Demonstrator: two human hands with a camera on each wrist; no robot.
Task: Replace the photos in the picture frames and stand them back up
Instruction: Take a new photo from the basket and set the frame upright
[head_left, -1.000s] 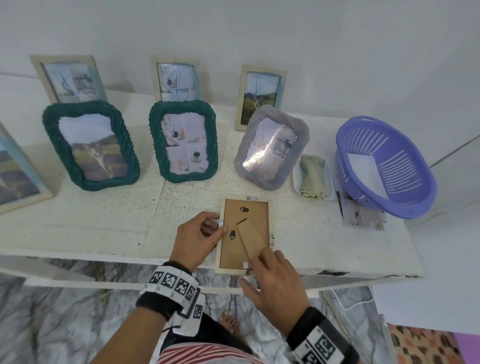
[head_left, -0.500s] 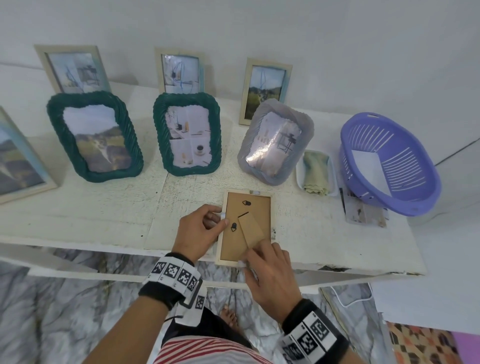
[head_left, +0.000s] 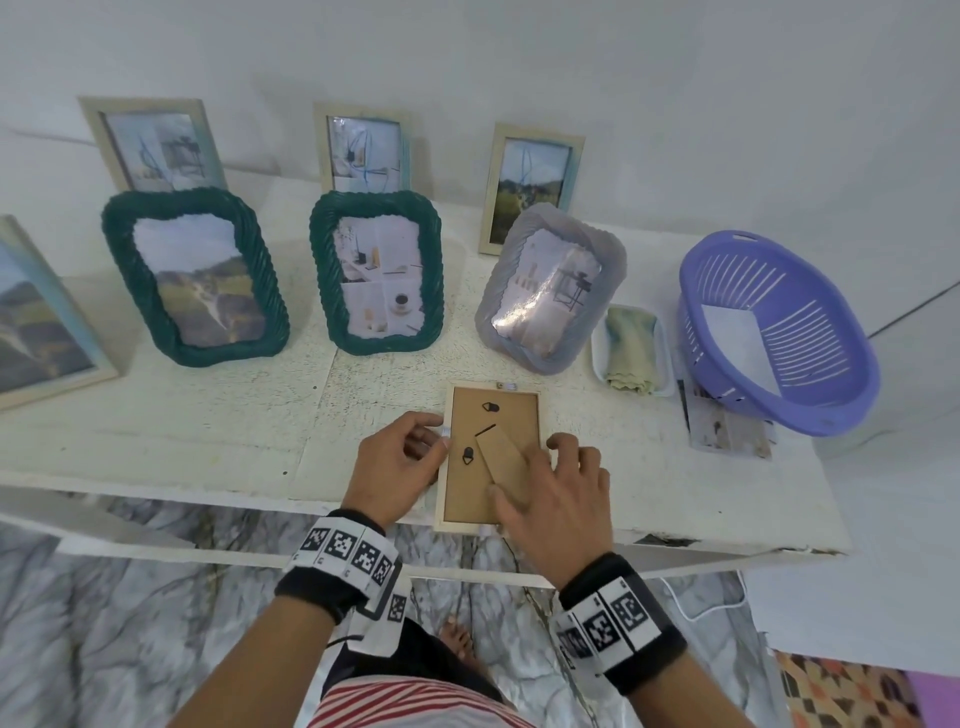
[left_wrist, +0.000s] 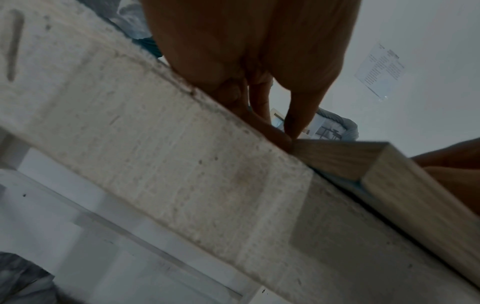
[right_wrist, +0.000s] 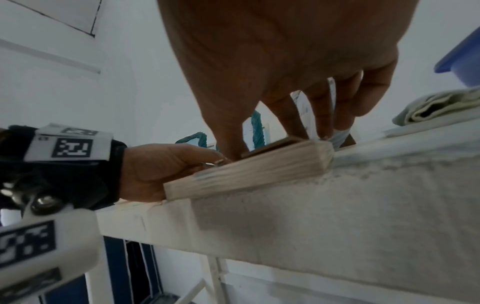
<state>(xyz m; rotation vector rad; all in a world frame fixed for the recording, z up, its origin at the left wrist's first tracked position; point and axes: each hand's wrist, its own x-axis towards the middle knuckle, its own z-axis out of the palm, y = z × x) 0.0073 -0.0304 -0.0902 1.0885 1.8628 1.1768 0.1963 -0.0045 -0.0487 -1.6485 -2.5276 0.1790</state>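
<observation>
Pinching a small pale tab at the left rim of the face-down frame (head_left: 491, 457) with the left hand (head_left: 397, 465), thumb and forefinger curled in against the wood; spreading the right hand (head_left: 550, 499) flat over the lower right of the brown backing board (head_left: 493, 436), fingers relaxed and gripping nothing, thumb lying along the cardboard easel stand (head_left: 506, 462) and fingertips (right_wrist: 324, 131) reaching the right rim, where another pale tab seems to be sitting. Lying flat at the near edge of the white table (head_left: 208, 431), with its bottom rail overhanging slightly, just in front of the grey frame (head_left: 550, 286). Judging the step as working the retaining tabs so the backing can be freed or locked: best done by keeping the palm pressing down so the frame is not sliding off the edge, turning each tab fully clear of the board, and sparing the easel hinge from bending. Standing upright behind: two green frames (head_left: 195, 275) and three pale ones, with a purple basket (head_left: 779, 332) and loose photos (head_left: 727, 431) off to the right. Compared with half a second earlier, sliding the right hand from the bottom edge up and across toward the right rim, fingers spreading wider; left hand holding the same spot at the left rim; frame itself not shifting.
</observation>
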